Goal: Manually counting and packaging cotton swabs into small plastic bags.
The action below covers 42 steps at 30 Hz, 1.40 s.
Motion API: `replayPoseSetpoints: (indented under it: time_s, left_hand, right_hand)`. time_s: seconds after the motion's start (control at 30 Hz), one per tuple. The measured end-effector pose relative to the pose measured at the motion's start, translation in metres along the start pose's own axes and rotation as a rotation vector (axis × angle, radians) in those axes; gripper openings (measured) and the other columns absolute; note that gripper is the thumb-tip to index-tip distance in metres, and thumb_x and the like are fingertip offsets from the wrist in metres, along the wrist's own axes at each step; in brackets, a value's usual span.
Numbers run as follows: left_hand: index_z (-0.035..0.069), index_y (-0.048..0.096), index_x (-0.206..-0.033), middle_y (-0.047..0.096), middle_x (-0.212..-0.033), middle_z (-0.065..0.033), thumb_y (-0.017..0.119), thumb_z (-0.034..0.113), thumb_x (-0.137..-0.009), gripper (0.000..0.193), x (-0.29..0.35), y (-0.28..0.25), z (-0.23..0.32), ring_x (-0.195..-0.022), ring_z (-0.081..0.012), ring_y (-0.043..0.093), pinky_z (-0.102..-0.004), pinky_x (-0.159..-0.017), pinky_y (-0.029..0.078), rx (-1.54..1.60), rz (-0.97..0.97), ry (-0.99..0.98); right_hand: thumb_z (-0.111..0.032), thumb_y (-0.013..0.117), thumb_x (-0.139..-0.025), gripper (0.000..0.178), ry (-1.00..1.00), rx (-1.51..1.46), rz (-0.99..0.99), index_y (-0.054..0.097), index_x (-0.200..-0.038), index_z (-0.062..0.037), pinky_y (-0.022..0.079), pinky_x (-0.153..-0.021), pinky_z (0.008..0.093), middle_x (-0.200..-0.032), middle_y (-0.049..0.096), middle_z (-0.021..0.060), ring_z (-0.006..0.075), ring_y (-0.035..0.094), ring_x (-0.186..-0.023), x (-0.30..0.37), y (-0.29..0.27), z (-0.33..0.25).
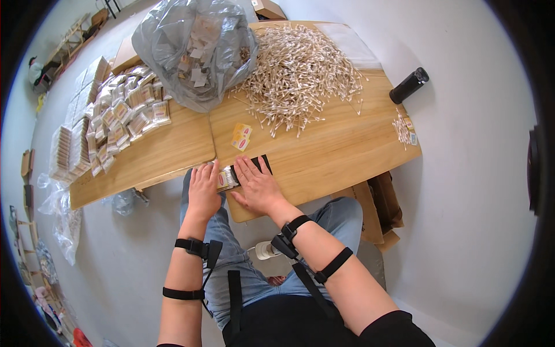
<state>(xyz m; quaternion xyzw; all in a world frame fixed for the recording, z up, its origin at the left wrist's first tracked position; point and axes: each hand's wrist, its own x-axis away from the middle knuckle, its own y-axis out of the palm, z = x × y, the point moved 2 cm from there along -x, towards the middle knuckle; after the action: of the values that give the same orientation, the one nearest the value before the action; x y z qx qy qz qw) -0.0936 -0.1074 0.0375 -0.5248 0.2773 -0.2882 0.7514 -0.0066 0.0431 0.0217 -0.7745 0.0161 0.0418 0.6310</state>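
A small clear pack of cotton swabs [227, 178] with a printed label lies at the table's near edge, between my hands. My left hand [204, 188] rests against the pack's left side, its fingers extended and close together. My right hand [258, 186] lies flat with fingers stretched over a black flat piece [265, 164], beside the pack's right end. What that piece is, I cannot tell, since the hand covers much of it. Just beyond are yellow-and-white printed cards [241, 136].
A large heap of loose cotton swabs [300, 75] spreads over the far table [324, 156]. Left of it sits a grey plastic bag [199, 58] with paper scraps. Filled packs [124, 113] pile up at left. A black cylinder [409, 85] stands by the right edge, near some loose swabs [401, 128].
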Motion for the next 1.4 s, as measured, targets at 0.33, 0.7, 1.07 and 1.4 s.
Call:
replayPoseSetpoints:
  time_s: [0.33, 0.7, 1.07, 1.4]
  left_hand:
    - [0.003, 0.040, -0.140, 0.044, -0.140, -0.0171, 0.054, -0.005, -0.065, 0.077, 0.009, -0.008, 0.013, -0.135, -0.0340, 0.036, -0.0476, -0.114, 0.023, 0.004, 0.067, 0.000]
    - [0.003, 0.030, -0.148, 0.034, -0.151, -0.0158, 0.051, 0.011, -0.089, 0.063, 0.102, 0.031, -0.049, -0.140, -0.0309, 0.030, -0.0435, -0.117, 0.019, 0.297, 0.136, -0.222]
    - [0.000, 0.036, -0.144, 0.036, -0.147, -0.0196, 0.045, 0.017, -0.099, 0.049, 0.112, 0.044, -0.091, -0.136, -0.0328, 0.034, -0.0404, -0.114, 0.025, 0.043, -0.041, -0.367]
    - [-0.005, 0.039, -0.141, 0.035, -0.149, -0.0236, 0.043, 0.029, -0.101, 0.053, 0.080, 0.029, -0.046, -0.140, -0.0370, 0.026, -0.0434, -0.116, 0.019, -0.120, -0.265, -0.509]
  right_hand:
    - [-0.039, 0.053, -0.091, 0.067, 0.026, -0.246, 0.241, 0.038, -0.142, 0.0017, 0.018, -0.117, 0.0487, -0.149, 0.037, 0.0184, 0.0307, 0.030, -0.142, 0.017, -0.009, 0.010]
    - [-0.008, 0.061, -0.089, 0.017, 0.785, -0.133, 0.685, 0.062, -0.106, -0.0043, 0.051, -0.077, 0.0360, -0.100, 0.064, 0.0130, 0.0267, 0.063, -0.086, 0.263, -0.071, 0.182]
    - [-0.023, 0.064, -0.084, 0.028, 1.305, -0.508, -0.244, 0.068, -0.103, -0.0036, 0.052, -0.083, 0.0375, -0.097, 0.069, 0.0181, 0.0307, 0.067, -0.093, 0.468, 0.038, 0.328]
    - [-0.027, 0.062, -0.086, 0.050, 1.187, -0.526, -0.676, 0.055, -0.128, -0.0013, 0.044, -0.101, 0.0414, -0.128, 0.057, 0.0227, 0.0369, 0.055, -0.120, 0.465, 0.113, 0.352]
